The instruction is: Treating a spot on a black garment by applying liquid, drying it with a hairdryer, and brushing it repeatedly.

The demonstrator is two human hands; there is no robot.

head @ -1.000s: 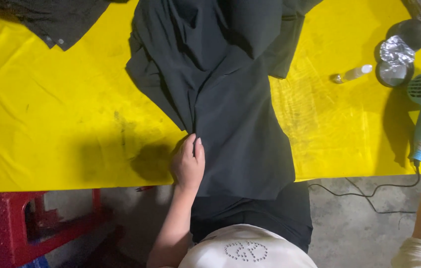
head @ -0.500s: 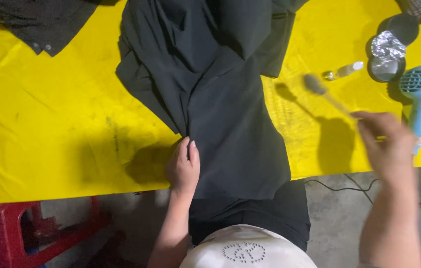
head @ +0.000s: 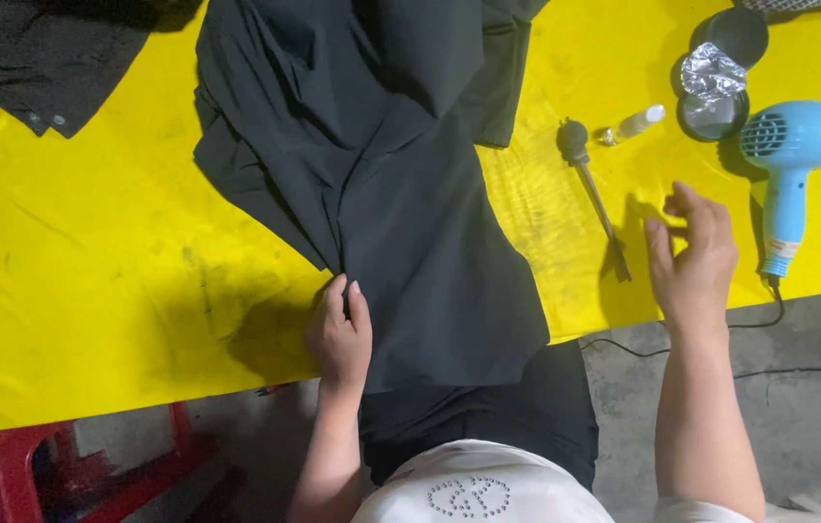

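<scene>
While left hand (head: 340, 334) pins black garment (head: 401, 194), small clear bottle (head: 631, 124), foil-topped round tin (head: 713, 92)

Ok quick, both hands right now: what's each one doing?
Left hand: fingers curled, pressing the edge of the dark garment onto the yellow table.
Right hand: open, empty, beside the small metal tool.

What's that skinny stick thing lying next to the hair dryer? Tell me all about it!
The thin tool lies flat on the yellow table, slanted. It has a dark rounded knob at the far end, a slim grey shaft that looks like metal, and a small flat tip near the right hand. Nothing holds it; the hand is open beside it.
</scene>
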